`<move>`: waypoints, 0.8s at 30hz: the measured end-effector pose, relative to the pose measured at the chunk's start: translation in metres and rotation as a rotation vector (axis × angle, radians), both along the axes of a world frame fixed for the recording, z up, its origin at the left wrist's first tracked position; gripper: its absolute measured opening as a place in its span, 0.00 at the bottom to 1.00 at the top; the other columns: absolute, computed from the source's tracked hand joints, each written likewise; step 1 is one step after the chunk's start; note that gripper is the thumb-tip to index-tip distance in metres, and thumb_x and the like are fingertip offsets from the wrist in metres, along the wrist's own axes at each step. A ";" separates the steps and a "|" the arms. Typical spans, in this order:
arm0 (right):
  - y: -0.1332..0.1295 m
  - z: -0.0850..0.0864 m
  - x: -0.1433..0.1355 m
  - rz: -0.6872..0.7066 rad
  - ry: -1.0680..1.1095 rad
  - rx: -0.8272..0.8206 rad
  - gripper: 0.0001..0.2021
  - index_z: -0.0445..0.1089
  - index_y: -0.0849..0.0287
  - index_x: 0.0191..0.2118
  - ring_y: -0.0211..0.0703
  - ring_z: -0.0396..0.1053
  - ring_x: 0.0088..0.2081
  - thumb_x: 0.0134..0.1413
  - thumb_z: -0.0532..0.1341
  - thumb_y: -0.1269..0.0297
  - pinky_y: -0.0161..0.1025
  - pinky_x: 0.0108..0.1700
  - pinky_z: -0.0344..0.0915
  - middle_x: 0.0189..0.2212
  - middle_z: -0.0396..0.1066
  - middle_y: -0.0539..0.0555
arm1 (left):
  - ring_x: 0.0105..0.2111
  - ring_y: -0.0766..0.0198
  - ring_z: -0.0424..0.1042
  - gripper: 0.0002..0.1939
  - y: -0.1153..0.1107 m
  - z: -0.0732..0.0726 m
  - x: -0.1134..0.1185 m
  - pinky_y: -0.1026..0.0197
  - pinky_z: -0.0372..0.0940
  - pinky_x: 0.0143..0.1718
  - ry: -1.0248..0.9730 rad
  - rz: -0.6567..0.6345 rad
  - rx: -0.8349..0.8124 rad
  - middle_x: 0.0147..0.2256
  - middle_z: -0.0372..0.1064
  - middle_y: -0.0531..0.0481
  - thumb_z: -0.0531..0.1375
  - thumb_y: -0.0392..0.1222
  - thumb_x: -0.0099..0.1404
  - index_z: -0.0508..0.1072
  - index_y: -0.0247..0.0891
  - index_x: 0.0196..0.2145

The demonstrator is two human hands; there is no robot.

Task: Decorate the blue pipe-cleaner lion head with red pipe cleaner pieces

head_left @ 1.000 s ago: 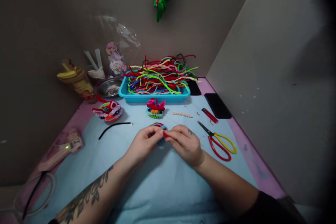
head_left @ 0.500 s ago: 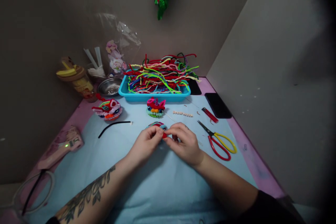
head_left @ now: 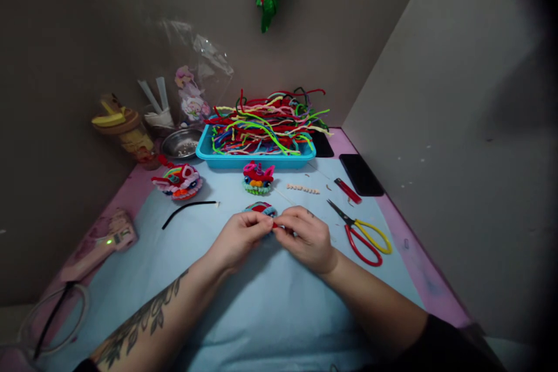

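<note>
Fingers (head_left: 258, 224) of the left hand (head_left: 238, 241) and the right hand (head_left: 308, 239) are pinched narrow, and one small red fuzzy piece (head_left: 275, 225) is held between them, tip to tip, over the pale blue sheet (head_left: 253, 308) spread on the pink counter (head_left: 436, 296). Just behind, one round red-and-light-blue fuzzy figure (head_left: 260, 208) is half hidden by the hands; whether it is touched cannot be told.

Two more are counted beyond! One small red fuzzy figure with pink ears (head_left: 258, 179) is set straight back, and one larger red, pink and white fuzzy figure (head_left: 179, 182) is placed left, with one curved black stem (head_left: 192, 204) laid near it.

Over to the right: one pair of red-and-yellow-handled scissors (head_left: 352, 223), one flat red oblong item (head_left: 347, 190), one twisted cream strip (head_left: 303, 189) and one flat black phone (head_left: 361, 175) are spotted. At the back, one bright blue plastic tray (head_left: 256, 161) is heaped with multicoloured fuzzy stems (head_left: 265, 129), too tangled to be counted.
</note>
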State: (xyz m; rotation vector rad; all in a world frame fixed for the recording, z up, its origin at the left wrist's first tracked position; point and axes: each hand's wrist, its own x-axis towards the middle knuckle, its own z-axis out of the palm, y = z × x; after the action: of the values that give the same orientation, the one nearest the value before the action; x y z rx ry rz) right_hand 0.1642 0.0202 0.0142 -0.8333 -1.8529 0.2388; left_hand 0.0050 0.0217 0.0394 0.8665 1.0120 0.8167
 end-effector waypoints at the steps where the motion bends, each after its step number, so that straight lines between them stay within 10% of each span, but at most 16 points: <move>1: 0.000 0.000 0.000 0.002 0.005 0.004 0.06 0.72 0.57 0.36 0.36 0.70 0.31 0.52 0.60 0.73 0.32 0.33 0.70 0.30 0.71 0.53 | 0.17 0.75 0.48 0.19 0.000 0.000 0.000 0.67 0.41 0.20 -0.001 0.000 -0.010 0.17 0.57 0.58 0.68 0.52 0.46 0.69 0.32 0.22; 24: 0.000 0.001 -0.001 -0.015 -0.050 -0.017 0.08 0.69 0.57 0.41 0.41 0.69 0.36 0.55 0.58 0.72 0.38 0.38 0.70 0.33 0.69 0.54 | 0.16 0.76 0.46 0.21 0.001 -0.003 -0.001 0.68 0.41 0.18 0.048 0.003 0.031 0.17 0.52 0.60 0.64 0.56 0.51 0.67 0.33 0.25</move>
State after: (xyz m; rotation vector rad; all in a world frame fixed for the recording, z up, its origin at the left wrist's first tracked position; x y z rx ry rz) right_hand 0.1634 0.0202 0.0150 -0.8720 -1.8927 0.2265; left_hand 0.0039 0.0226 0.0364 0.9156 1.0449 0.8192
